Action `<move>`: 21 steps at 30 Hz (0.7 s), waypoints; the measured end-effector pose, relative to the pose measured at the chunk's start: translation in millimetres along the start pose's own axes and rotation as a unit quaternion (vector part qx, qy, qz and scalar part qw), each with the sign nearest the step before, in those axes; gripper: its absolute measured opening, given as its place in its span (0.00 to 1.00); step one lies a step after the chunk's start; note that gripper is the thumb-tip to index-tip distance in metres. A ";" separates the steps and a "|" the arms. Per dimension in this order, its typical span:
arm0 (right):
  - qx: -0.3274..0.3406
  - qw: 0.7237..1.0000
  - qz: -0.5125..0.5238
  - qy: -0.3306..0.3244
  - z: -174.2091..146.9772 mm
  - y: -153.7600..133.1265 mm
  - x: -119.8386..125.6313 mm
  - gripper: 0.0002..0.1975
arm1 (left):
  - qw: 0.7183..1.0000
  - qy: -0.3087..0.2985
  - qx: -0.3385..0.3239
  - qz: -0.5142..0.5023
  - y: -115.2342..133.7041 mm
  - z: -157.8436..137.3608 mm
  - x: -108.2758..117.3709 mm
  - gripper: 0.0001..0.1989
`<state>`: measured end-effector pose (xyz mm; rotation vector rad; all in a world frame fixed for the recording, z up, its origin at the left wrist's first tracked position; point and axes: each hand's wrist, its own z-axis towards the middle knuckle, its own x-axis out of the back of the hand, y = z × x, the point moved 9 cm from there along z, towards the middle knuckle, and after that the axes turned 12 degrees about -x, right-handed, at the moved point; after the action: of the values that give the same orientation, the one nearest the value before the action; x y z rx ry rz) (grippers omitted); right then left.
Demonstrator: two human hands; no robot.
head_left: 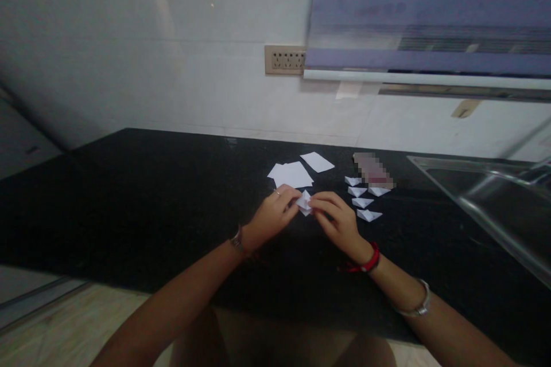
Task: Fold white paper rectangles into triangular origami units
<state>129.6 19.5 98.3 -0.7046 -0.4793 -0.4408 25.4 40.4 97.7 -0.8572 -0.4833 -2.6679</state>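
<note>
A small piece of folded white paper (305, 200) is held between my two hands, just above the dark countertop. My left hand (275, 211) pinches its left side with thumb and fingers. On the right side, my right hand (338, 219) grips it the same way. Right of my right hand lie several small folded paper pieces (363, 203), pointed in shape, in a loose column. Beyond my left hand rests a stack of flat white paper sheets (293, 175), with a single sheet (317, 161) behind it.
A blurred-out flat rectangular object (373, 170) lies behind the folded pieces. At the right, a metal sink (508, 206) is set into the black countertop (129, 206). A tiled wall with a socket panel (284, 60) and a purple-grey blind (422, 23) rises behind.
</note>
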 end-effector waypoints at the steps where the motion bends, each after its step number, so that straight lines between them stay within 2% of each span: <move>1: 0.001 1.000 -0.001 -0.004 -0.2 -0.2 -0.3 0.14 | 1.000 -0.001 -0.001 -0.010 0.6 0.4 -0.5 0.06; 8: -0.023 0.999 0.001 -0.024 2.5 4.5 -4.8 0.16 | 0.996 0.024 0.047 -0.077 -6.5 0.8 1.5 0.05; 14: -0.026 0.999 0.007 -0.033 3.4 5.5 -6.9 0.15 | 0.977 -0.045 0.091 -0.185 -13.9 1.9 -9.0 0.08; 21: -0.033 0.999 0.017 -0.025 4.1 6.3 -6.2 0.14 | 0.947 -0.057 0.151 -0.279 -28.4 -2.2 -17.0 0.05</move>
<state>126.9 28.1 94.4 -0.7875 -0.5004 -0.4104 26.8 68.0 79.4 -0.8823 -1.2965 -2.9129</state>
